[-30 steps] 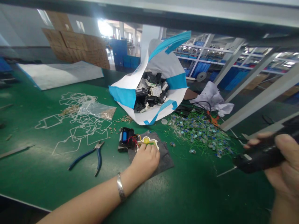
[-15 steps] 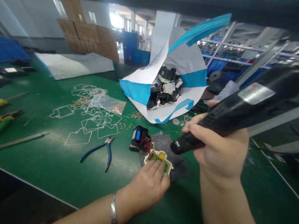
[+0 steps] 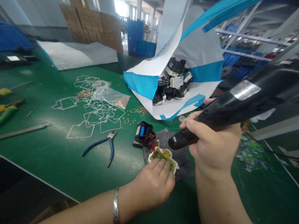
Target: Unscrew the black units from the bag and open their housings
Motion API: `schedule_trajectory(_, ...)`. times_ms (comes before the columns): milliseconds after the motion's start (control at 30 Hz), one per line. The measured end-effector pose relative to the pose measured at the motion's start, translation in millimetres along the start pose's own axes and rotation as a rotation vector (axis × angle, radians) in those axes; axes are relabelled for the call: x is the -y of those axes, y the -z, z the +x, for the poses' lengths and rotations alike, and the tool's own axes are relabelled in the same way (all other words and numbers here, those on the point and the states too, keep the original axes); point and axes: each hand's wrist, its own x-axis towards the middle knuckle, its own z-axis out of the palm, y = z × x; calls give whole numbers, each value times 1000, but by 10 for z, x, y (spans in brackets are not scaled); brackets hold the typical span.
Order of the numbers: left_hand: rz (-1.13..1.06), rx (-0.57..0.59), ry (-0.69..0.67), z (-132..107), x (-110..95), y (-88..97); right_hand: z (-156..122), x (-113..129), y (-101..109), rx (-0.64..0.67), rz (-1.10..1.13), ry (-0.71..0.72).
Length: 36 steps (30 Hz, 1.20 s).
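Observation:
My right hand point(image 3: 211, 141) is wrapped round a thick black cylindrical tool point(image 3: 224, 107) with a silver label; its exact kind does not show. The tool's narrow rounded end points down and left, above a dark grey mat point(image 3: 184, 161). My left hand point(image 3: 158, 180) lies with bent fingers over a green circuit board point(image 3: 173, 166) in a white frame, covering its lower part. Red and yellow wires join the board to a black plastic housing point(image 3: 143, 133) with a blue part inside, standing at the mat's upper left.
Blue-handled cutters point(image 3: 109, 144) lie left of the mat. Behind are white gaskets point(image 3: 80, 130), a clear bag point(image 3: 107, 95) and loose screws point(image 3: 140, 110). A white-and-blue sack point(image 3: 141, 84) holds black housings. Green wire scraps point(image 3: 252, 152) lie at right.
The camera view has shifted a little, and more wire scraps show at right. The black tool's tip has come slightly left, nearer the circuit board. My left hand stays on the board.

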Motion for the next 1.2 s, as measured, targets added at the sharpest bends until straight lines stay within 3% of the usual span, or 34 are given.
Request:
schedule_trajectory(367, 2, 34, -16, 14, 40, 30, 50, -111, 9, 3, -60, -16)
schedule_trajectory(600, -27, -19, -4, 52, 95, 26, 163, -243, -33, 4, -96, -1)
schedule_trajectory(1200, -104, -61, -36, 50, 168, 28, 245, -298, -34, 8, 19, -169)
